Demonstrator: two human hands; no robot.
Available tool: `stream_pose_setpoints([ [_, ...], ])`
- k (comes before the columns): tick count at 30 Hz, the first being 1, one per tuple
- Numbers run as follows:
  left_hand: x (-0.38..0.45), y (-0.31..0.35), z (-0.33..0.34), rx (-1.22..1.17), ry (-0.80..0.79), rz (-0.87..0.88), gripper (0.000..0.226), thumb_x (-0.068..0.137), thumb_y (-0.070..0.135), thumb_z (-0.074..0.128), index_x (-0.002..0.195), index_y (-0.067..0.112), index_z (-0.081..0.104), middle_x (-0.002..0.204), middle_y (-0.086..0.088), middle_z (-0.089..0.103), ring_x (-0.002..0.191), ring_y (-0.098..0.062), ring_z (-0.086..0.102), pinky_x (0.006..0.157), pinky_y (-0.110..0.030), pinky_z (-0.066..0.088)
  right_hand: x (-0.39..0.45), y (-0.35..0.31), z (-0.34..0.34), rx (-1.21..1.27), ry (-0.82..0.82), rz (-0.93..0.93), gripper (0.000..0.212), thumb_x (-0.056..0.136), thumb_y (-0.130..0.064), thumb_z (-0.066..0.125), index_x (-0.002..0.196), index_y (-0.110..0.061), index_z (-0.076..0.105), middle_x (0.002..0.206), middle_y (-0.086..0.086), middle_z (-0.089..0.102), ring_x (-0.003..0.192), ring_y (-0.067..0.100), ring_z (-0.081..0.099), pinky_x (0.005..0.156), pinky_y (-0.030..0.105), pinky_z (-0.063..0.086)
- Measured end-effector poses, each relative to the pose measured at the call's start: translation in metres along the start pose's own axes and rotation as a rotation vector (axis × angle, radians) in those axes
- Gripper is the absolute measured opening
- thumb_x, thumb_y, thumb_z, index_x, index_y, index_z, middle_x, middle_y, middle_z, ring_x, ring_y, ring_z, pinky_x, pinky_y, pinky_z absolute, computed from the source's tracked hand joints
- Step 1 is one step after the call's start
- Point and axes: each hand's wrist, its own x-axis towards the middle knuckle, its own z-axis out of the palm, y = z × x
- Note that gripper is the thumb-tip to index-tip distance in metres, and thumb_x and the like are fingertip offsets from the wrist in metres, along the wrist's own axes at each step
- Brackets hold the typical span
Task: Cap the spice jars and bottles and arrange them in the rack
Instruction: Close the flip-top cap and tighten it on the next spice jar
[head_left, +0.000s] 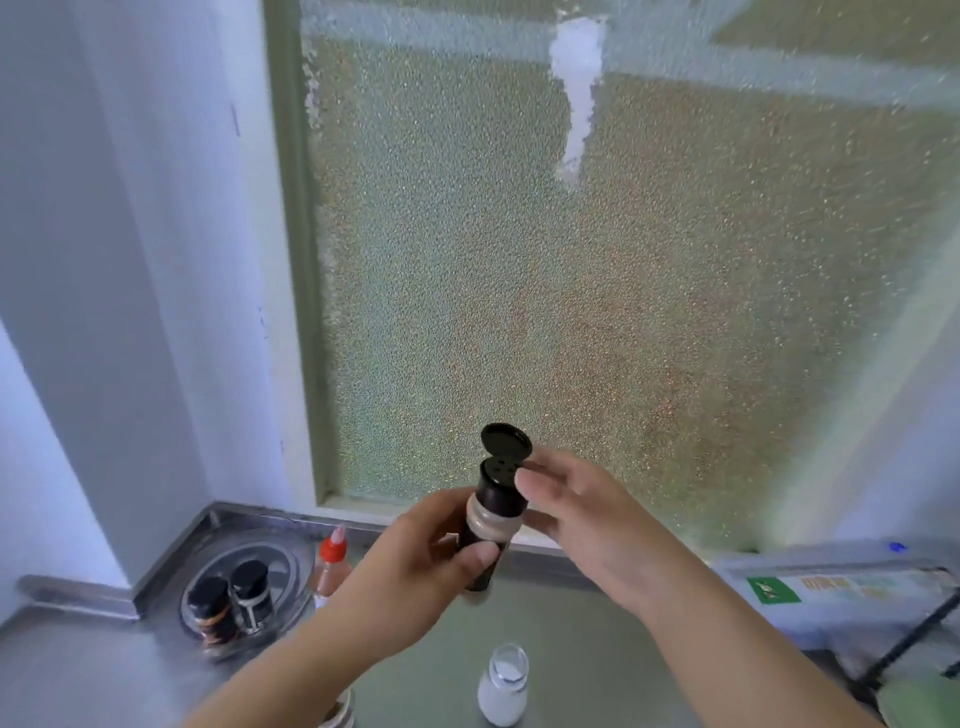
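Note:
My left hand (415, 561) grips a spice jar (491, 519) with a black shaker top, held up in front of the window. Its black flip lid (506, 441) stands open above the holes. My right hand (576, 504) is at the jar's top, with fingertips touching the cap's right side. A round metal rack (291, 566) sits at the left corner and holds two black-capped jars (228, 597). An uncapped glass jar of white powder (503, 691) stands on the counter below my hands.
A red-capped sauce bottle (330, 566) stands right beside the rack. A box with a green label (831, 592) and a black frame (909, 644) lie at the right. Another jar's rim (340, 714) shows at the bottom edge. A frosted window fills the back.

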Motion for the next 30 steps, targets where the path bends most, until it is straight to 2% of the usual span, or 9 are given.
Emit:
stream_pose_setpoints([
  [3,-0.010,0.006,-0.012,-0.057,-0.035,-0.003,0.031,0.076,0.034,0.059,0.107,0.031,0.058,0.091,0.000,0.068,0.083,-0.006,0.059,0.078,-0.024,0.045,0.007,-0.006,0.016,0.082,0.051,-0.120,0.062,0.055,-0.039,0.083,0.110,-0.020,0.063,0.109,0.001,0.071,0.112,0.016,0.061,0.098,0.032,0.044],
  [6,-0.016,0.013,-0.019,-0.033,-0.004,-0.005,0.020,0.083,0.034,0.058,0.102,0.031,0.059,0.076,0.001,0.062,0.063,-0.002,0.053,0.063,-0.016,0.043,0.006,-0.013,0.025,-0.094,0.127,-0.239,0.034,0.074,-0.023,0.073,0.106,-0.025,0.062,0.108,-0.004,0.069,0.107,0.006,0.062,0.090,0.026,0.046],
  [8,-0.018,0.017,-0.025,-0.063,0.029,-0.033,0.017,0.085,0.029,0.059,0.101,0.028,0.061,0.075,-0.009,0.063,0.058,-0.001,0.052,0.058,-0.012,0.043,0.002,-0.016,0.026,-0.316,0.129,-0.308,0.031,0.076,-0.036,0.069,0.106,-0.033,0.063,0.112,-0.012,0.066,0.109,0.005,0.059,0.095,0.028,0.044],
  [10,-0.019,0.018,-0.030,-0.081,0.036,-0.036,0.022,0.077,0.038,0.061,0.097,0.028,0.065,0.079,-0.015,0.064,0.070,-0.007,0.055,0.070,-0.025,0.044,-0.004,-0.019,0.028,-0.489,0.117,-0.359,0.042,0.072,-0.049,0.067,0.111,-0.037,0.061,0.116,-0.020,0.063,0.115,0.001,0.054,0.100,0.024,0.039],
  [13,-0.019,0.021,-0.034,-0.105,0.048,-0.014,0.018,0.078,0.031,0.061,0.093,0.023,0.066,0.067,0.005,0.058,0.064,-0.004,0.050,0.063,-0.021,0.039,-0.008,-0.023,0.030,-0.682,0.124,-0.480,0.042,0.075,-0.049,0.061,0.115,-0.034,0.060,0.118,-0.026,0.059,0.116,-0.009,0.049,0.096,0.006,0.032],
  [17,-0.020,0.024,-0.032,-0.093,0.075,0.036,0.009,0.086,0.016,0.060,0.094,0.015,0.063,0.054,0.017,0.055,0.052,0.003,0.046,0.050,-0.008,0.035,-0.012,-0.032,0.031,-0.792,0.115,-0.587,0.034,0.082,-0.036,0.058,0.113,-0.023,0.063,0.113,-0.018,0.061,0.110,-0.008,0.054,0.093,0.005,0.036],
  [21,-0.020,0.028,-0.038,-0.002,0.093,0.053,0.010,0.083,0.017,0.064,0.093,0.018,0.061,0.057,0.010,0.049,0.045,-0.001,0.042,0.042,-0.010,0.033,-0.017,-0.045,0.022,-0.875,0.048,-0.521,0.037,0.080,-0.042,0.058,0.111,-0.024,0.063,0.115,-0.013,0.063,0.109,-0.001,0.057,0.097,0.019,0.044],
  [25,-0.018,0.032,-0.047,0.256,0.007,0.100,0.019,0.079,0.022,0.067,0.094,0.033,0.061,0.065,0.012,0.053,0.052,-0.001,0.049,0.052,-0.016,0.039,-0.018,-0.062,0.013,-1.115,-0.159,-0.321,0.057,0.081,-0.039,0.065,0.130,-0.053,0.038,0.133,-0.027,0.044,0.119,-0.005,0.047,0.106,0.027,0.039],
  [30,-0.021,0.028,-0.044,0.462,0.053,0.217,0.021,0.079,0.032,0.063,0.099,0.028,0.061,0.066,0.010,0.058,0.061,-0.005,0.050,0.057,-0.017,0.039,-0.017,-0.062,0.019,-1.099,-0.140,-0.243,0.051,0.079,-0.031,0.071,0.126,-0.038,0.053,0.117,-0.017,0.059,0.102,0.001,0.059,0.099,0.029,0.046],
])
